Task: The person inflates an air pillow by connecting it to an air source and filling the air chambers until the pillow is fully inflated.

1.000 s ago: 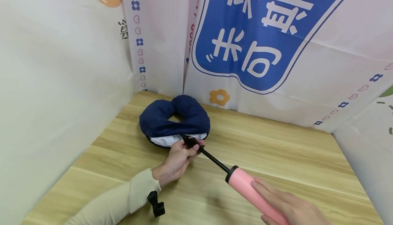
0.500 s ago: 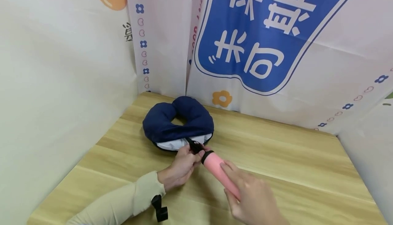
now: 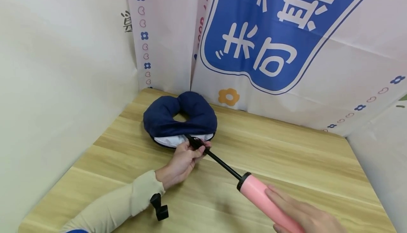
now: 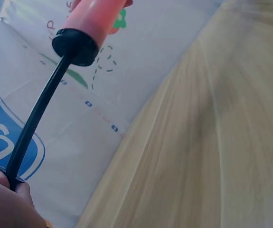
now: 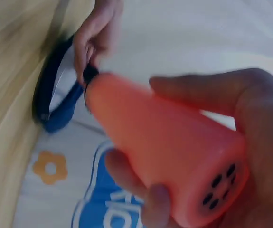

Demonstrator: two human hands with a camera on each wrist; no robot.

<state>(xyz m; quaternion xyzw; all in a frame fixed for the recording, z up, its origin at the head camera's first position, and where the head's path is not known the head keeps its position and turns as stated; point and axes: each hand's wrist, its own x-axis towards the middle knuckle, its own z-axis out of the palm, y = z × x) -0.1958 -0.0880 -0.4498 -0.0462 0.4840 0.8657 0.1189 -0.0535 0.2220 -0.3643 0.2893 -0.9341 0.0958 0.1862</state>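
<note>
A pink hand pump slants across the head view, its black rod drawn well out of the barrel. My right hand grips the pink barrel; in the right wrist view its fingers and thumb wrap round it. My left hand holds the pump's black handle end at the front of a navy neck pillow. The pillow's cover gapes along the front, showing a white inner bladder. A black tip runs from the left hand into that opening; how it joins the bladder is hidden.
The wood-grain table is bounded by white printed cloth walls at the left, back and right. A large blue sign is printed on the back cloth. A black mount hangs from the left wrist.
The right hand pushed the pink barrel up to the left hand, then drew it back down to the right, baring the rod again. The left hand and pillow stay nearly in place.
</note>
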